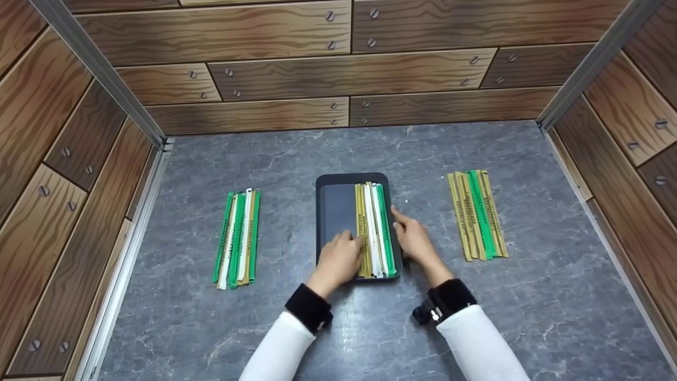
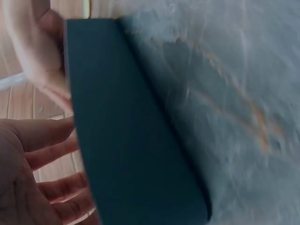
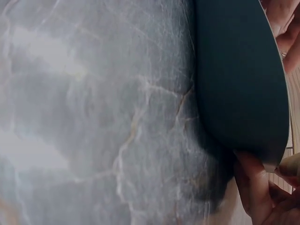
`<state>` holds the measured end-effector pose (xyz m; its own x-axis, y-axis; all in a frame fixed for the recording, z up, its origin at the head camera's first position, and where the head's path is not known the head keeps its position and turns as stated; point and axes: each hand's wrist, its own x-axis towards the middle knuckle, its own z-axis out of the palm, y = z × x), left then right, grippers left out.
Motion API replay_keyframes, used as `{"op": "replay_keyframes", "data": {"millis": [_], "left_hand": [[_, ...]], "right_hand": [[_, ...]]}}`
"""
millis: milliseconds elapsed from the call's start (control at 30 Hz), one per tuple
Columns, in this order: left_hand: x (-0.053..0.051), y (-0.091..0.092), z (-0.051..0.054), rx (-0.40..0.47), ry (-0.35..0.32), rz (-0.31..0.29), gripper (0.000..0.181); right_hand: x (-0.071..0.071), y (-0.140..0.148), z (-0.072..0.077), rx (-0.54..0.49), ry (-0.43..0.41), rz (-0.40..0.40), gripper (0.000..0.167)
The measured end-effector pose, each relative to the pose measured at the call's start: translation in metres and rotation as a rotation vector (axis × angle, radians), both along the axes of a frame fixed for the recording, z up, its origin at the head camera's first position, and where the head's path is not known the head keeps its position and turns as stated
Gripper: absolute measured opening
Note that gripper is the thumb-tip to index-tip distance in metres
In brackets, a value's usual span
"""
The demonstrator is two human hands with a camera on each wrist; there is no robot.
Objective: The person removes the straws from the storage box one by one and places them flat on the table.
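Note:
A dark, shallow tray holds a row of long, thin paper-wrapped sticks in gold, white and green along its right side. Reaching over the near left part of the tray, my left hand touches the left edge of that row with its fingertips. Its fingers are loosely bent in the left wrist view, above the tray's wall. My right hand holds the tray by its right rim; in the right wrist view a finger lies against the outer wall. The sticks are hidden from both wrist views.
To the left on the grey marbled table lies a bundle of green, white and gold sticks. Another bundle, mostly gold with a green one, lies to the right. Wood-patterned panels enclose the back and sides.

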<state>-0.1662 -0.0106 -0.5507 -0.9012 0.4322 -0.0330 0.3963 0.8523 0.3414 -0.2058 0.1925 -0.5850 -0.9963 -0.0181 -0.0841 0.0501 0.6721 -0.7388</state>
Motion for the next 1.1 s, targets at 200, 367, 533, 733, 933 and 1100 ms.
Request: {"op": "replay_keyframes", "data": {"millis": [200,367,533,733,933,1100], "left_hand": [[-0.008,0.015,-0.009,-0.059,-0.04,0.047,0.051],[-0.012,0.017,-0.015,-0.057,-0.047,0.06,0.047],[-0.013,0.017,-0.017,-0.085,-0.007,0.063,0.03],[-0.014,0.014,-0.018,-0.11,0.005,0.114,0.019],[-0.014,0.01,-0.02,-0.088,0.046,0.172,0.011],[-0.016,0.007,-0.022,-0.056,0.097,0.217,0.01]], "right_hand": [[0.0,-0.001,0.001,-0.019,-0.022,-0.011,0.047],[-0.001,-0.001,0.001,-0.008,0.003,-0.009,0.046],[-0.001,-0.001,0.001,0.003,0.0,-0.003,0.046],[-0.001,-0.001,0.002,0.015,-0.015,0.002,0.047],[-0.001,-0.001,0.002,0.004,-0.014,0.0,0.047],[-0.001,0.0,0.002,-0.013,-0.021,-0.004,0.047]]}}
